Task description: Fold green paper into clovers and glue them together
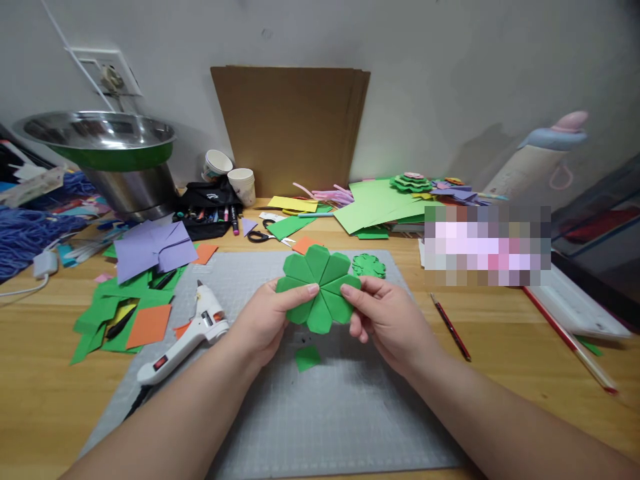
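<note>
Grey cutting mat (325, 413): my left hand (260, 323) and right hand (387, 320) pinch the green paper flower (317, 273) at opposite edges; light, even pressure should keep its folds uncrushed.

A green folded-paper clover (318, 285) — rounded, heart-like petals meeting at a centre — is held facing up, above the grey cutting mat (320, 413).

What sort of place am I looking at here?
Probably a home craft desk: the left hand and right hand hold a green paper flower over a grey cutting mat, with a white glue gun on its left edge and coloured paper sheets behind.
</note>
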Action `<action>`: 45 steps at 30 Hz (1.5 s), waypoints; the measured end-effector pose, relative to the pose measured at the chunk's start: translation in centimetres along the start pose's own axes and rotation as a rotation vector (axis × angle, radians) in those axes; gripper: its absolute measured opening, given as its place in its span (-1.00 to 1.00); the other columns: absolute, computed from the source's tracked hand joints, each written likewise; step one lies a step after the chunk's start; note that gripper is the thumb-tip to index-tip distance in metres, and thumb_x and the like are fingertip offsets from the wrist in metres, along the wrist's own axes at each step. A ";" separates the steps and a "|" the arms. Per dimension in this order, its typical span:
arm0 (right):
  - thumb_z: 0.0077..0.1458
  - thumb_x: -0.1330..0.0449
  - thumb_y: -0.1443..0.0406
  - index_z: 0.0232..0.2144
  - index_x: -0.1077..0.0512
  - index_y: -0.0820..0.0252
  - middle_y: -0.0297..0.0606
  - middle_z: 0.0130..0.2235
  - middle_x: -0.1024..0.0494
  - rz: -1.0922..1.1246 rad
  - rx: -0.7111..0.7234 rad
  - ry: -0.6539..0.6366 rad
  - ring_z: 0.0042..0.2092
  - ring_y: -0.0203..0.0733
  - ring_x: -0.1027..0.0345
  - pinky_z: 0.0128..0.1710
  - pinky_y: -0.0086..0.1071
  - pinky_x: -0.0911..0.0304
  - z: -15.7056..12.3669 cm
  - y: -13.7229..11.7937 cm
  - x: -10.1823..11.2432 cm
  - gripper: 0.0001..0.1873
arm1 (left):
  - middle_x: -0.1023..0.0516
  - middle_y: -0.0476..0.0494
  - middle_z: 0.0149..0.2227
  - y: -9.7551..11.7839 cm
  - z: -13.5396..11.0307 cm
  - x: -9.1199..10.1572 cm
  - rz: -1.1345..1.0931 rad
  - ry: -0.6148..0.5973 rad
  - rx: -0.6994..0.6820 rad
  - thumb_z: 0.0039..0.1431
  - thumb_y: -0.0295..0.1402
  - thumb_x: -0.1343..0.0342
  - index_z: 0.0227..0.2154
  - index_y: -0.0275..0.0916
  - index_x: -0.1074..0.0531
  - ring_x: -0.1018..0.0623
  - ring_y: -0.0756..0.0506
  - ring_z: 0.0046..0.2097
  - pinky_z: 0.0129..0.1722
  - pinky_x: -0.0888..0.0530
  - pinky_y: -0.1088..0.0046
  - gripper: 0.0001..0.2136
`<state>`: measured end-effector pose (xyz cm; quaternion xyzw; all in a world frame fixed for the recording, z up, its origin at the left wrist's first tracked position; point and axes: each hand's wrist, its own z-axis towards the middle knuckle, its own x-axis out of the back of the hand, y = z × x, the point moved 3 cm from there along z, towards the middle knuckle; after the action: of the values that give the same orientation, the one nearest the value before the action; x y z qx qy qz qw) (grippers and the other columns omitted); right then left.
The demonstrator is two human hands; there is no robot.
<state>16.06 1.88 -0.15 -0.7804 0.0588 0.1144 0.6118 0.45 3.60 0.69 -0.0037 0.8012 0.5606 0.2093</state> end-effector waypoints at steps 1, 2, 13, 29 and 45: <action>-0.05 -0.32 0.11 -0.45 -0.45 0.23 -0.43 -0.74 -0.39 0.003 0.000 -0.001 -0.71 -0.42 -0.20 -0.75 -0.60 -0.07 0.0 0.0 0.0 -0.71 | -0.61 -0.19 -0.39 0.0 0.0 0.0 0.005 0.002 0.001 -0.06 -0.26 -0.30 -0.36 -0.34 -0.56 -0.52 -0.08 -0.41 -0.39 -0.39 0.44 -0.76; -0.05 -0.32 0.11 -0.45 -0.45 0.23 -0.43 -0.74 -0.39 0.005 0.000 0.000 -0.71 -0.42 -0.20 -0.75 -0.60 -0.06 0.0 0.0 0.0 -0.72 | -0.60 -0.18 -0.41 0.0 0.0 0.0 0.011 0.004 0.003 -0.06 -0.26 -0.30 -0.37 -0.34 -0.56 -0.51 -0.08 -0.42 -0.40 -0.39 0.45 -0.76; -0.04 -0.32 0.13 -0.45 -0.45 0.22 -0.48 -0.75 -0.33 -0.019 0.012 0.016 -0.72 -0.49 -0.12 -0.75 -0.64 0.02 0.1 0.0 0.3 -0.73 | -0.61 -0.23 -0.33 -0.2 0.0 0.3 0.041 -0.012 0.058 -0.04 -0.28 -0.30 -0.32 -0.35 -0.54 -0.54 -0.10 -0.35 -0.31 -0.43 0.40 -0.74; -0.07 -0.34 0.11 -0.44 -0.45 0.22 -0.45 -0.64 -0.36 -0.058 -0.026 -0.024 -0.66 -0.46 -0.15 -0.70 -0.57 0.02 0.2 -0.1 0.2 -0.71 | -0.59 -0.12 -0.42 -0.3 0.1 0.3 0.127 0.103 -0.007 -0.07 -0.26 -0.31 -0.38 -0.33 -0.52 -0.49 -0.02 -0.43 -0.40 -0.39 0.48 -0.75; -0.14 -0.40 0.15 -0.29 -0.55 0.16 -0.24 -0.25 -0.63 -0.025 -0.064 -0.203 -0.26 -0.17 -0.48 -0.18 -0.30 -0.32 0.0 -0.1 -0.2 -0.67 | -0.63 -0.13 -0.35 -0.3 -0.5 -0.5 0.165 -0.015 0.034 -0.08 -0.32 -0.31 -0.29 -0.29 -0.57 -0.54 -0.05 -0.37 -0.37 -0.42 0.50 -0.75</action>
<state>15.93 1.91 -0.01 -0.7846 -0.0166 0.1870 0.5908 0.77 2.95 0.73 0.0700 0.8065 0.5623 0.1686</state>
